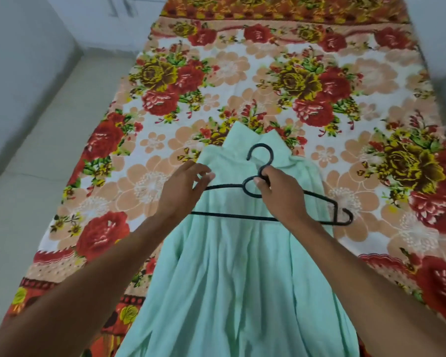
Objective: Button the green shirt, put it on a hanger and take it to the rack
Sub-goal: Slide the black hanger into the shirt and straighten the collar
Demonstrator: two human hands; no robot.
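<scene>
Your shirt point(237, 266) lay flat on the bed's flowered blanket point(307, 81), running straight away from you. Its collar point(242, 135) was at the far end and its lower part spread wide towards you, out of the bottom of the view. The cloth was creased in long folds. Whether the front was buttoned could not be told.

The black hanger point(232, 216) was over the upper part of the shirt, on top of the cloth and not inside it. Its hook pointed away from you over the collar area. Its right end stuck out past the shirt's right edge, above the blanket.

Your right hand point(278, 191) was clamped on the hanger's neck, with fingers and thumb wrapped round the wire just below the hook, at the small loop.

Your left hand point(183, 186) was at the hanger's left end, at the shirt's left shoulder. Its thumb and fingertips were drawn together in a pinch. I could not tell whether they held the wire, the cloth or nothing, since the hand hid that end.

Both forearms reached in bare from the near corners. A pale floor point(49, 155) and a wall point(16, 60) lay to the left of the bed.
</scene>
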